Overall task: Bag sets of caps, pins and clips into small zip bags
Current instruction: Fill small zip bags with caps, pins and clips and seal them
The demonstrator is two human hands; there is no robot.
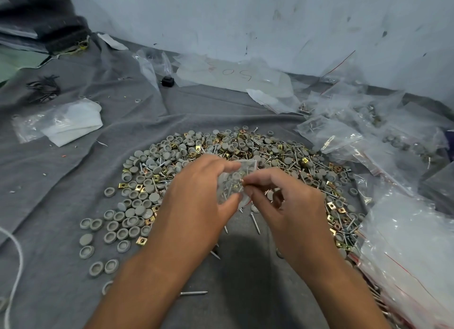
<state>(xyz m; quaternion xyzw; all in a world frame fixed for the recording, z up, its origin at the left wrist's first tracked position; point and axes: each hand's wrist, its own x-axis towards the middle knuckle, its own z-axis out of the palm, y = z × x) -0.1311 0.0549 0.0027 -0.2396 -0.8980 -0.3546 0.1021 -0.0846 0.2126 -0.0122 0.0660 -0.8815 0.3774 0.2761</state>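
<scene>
A big heap of grey round caps (pixel 137 205), silver pins (pixel 255 221) and brass square clips (pixel 141 241) lies spread on a grey cloth (pixel 61 176). Above its middle my left hand (pixel 196 193) grips a small clear zip bag (pixel 233 183) that holds pins and caps. My right hand (pixel 282 201) pinches the bag's right edge with thumb and forefinger. Part of the bag is hidden behind my left fingers.
Filled small zip bags (pixel 329 132) pile up at the right, near a stack of empty clear bags (pixel 405 242) by the right edge. Folded plastic (pixel 71 122) lies at left, black pins (pixel 44 87) farther back. A wall stands behind.
</scene>
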